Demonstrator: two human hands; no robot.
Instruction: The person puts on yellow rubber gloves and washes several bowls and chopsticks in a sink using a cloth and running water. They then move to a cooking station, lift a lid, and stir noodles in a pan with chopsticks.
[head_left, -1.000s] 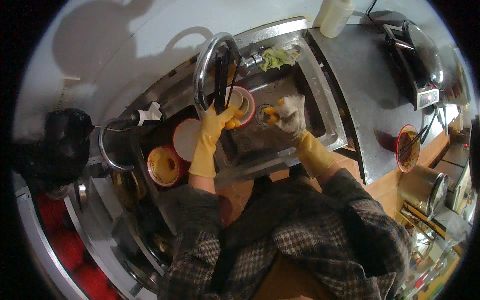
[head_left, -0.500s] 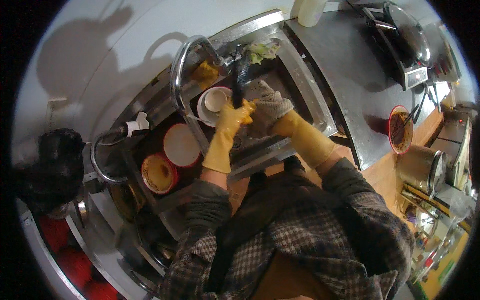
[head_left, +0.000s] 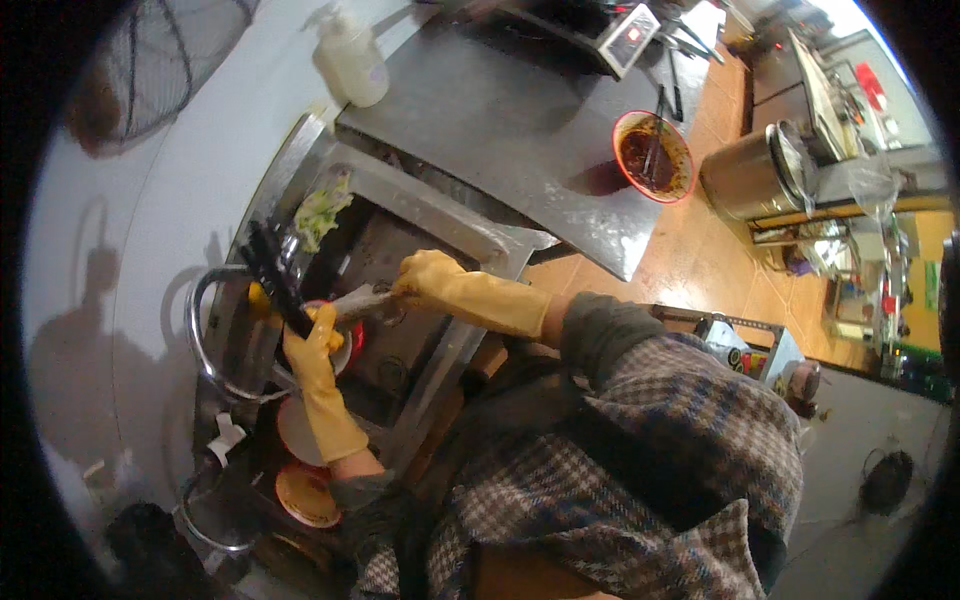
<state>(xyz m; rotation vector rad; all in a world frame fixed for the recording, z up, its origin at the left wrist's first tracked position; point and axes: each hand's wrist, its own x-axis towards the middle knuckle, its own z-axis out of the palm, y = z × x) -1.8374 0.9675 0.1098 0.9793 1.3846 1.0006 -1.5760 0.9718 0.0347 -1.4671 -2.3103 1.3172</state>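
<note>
Head view: our yellow-gloved left hand [head_left: 311, 347] clamps long black sticks [head_left: 275, 280]; yellow-gloved right hand [head_left: 428, 278] pinches greyish cloth [head_left: 361, 301].
Tugging could spill sticks.

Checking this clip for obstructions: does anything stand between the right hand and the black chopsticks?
Only the greyish cloth, held in the right hand, extending toward the left hand, which grips the black chopsticks; nothing else visible intervenes.
</note>
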